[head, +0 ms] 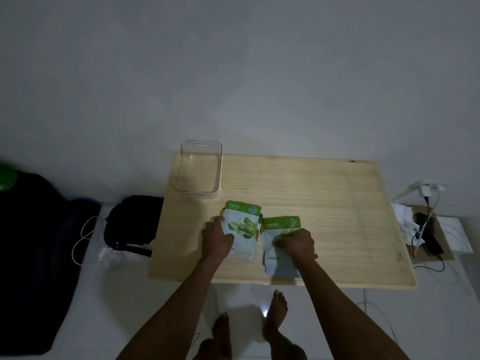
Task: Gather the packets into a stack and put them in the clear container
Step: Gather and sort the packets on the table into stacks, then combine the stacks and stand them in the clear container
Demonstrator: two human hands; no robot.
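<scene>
Your packets sit in two small piles near the front middle of the pale wooden desk [324, 203]. The left pile [242, 227] shows a white face with a green top band reading "Aloe Vera" and a picture of cut green leaves; edges of at least one more packet peek out beneath it on the left and lower sides. The right pile [281, 245] is topped by a packet with a green band reading "Cucumber"; below it pale, bluish-white packets fan out toward the front edge of the desk. How many packets each pile holds cannot be told.

The clear container [198, 168] stands at the far left corner of the desk, well apart from both piles. It is a transparent rectangular bin with a handle slot in its far wall, and nothing shows inside it.

Both piles lie flat with their long axes running roughly from you toward the wall, green bands at the far end. The left pile tilts slightly to the right, and the two nearly touch.

Your left hand [217, 239] rests on the left pile's near left edge, fingers curled onto it. Your right hand [296, 244] presses down on the Cucumber packet, fingers bent against its face.
</scene>
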